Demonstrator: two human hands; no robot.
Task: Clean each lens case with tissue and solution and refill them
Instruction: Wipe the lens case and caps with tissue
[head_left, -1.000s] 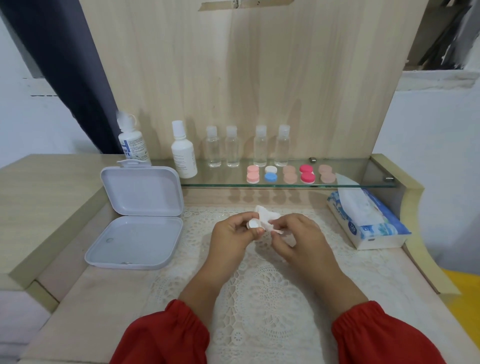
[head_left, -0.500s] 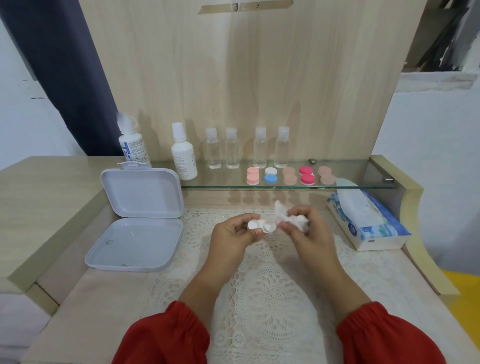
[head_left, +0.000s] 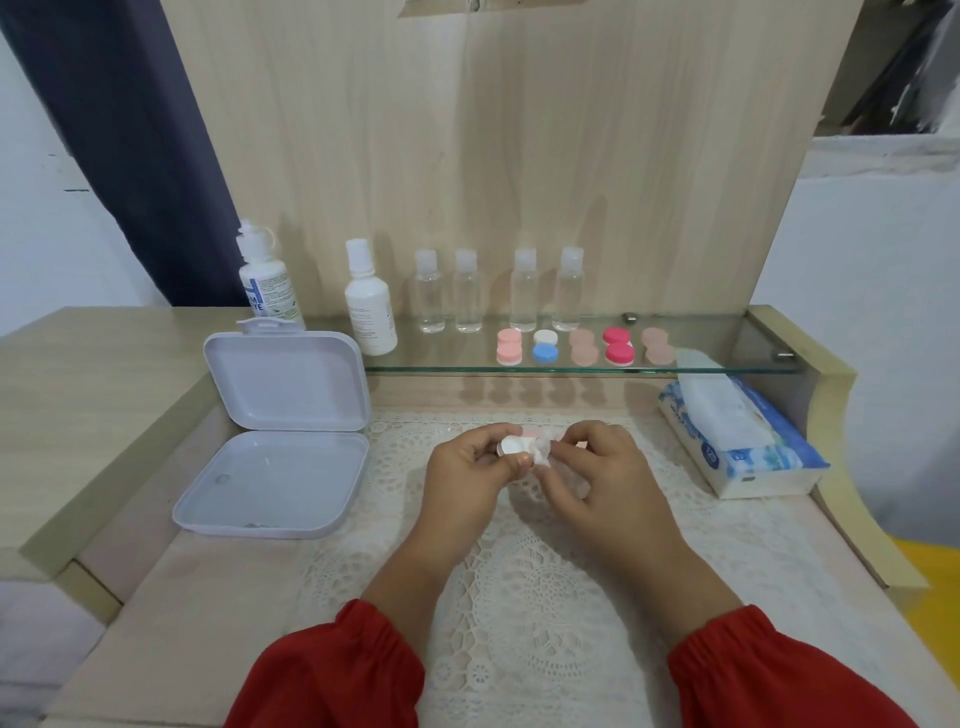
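- Left hand (head_left: 470, 467) pinches a lens case (head_left: 514, 446) above the counter (head_left: 171, 613) centre.
- Right hand (head_left: 602, 475) grips crumpled tissue (head_left: 544, 451), pressed against the case.

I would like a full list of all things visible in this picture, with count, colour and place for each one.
solution bottles: 2, white, left end of the glass shelf
small clear bottles: 4, transparent, shelf, standing in a row
lens cases on shelf: 5, pale pink, white and blue, peach, hot pink, peach; front of the shelf
glass shelf: 1, clear, against the wooden back panel
storage box: 1, pale lilac, open, left on the table
tissue pack: 1, blue and white, right on the table
lace mat: 1, cream, table centre
lens case in hand: 1, white, above the mat
tissue: 1, white, pressed to that case
left hand: holds the case
right hand: pinches the tissue
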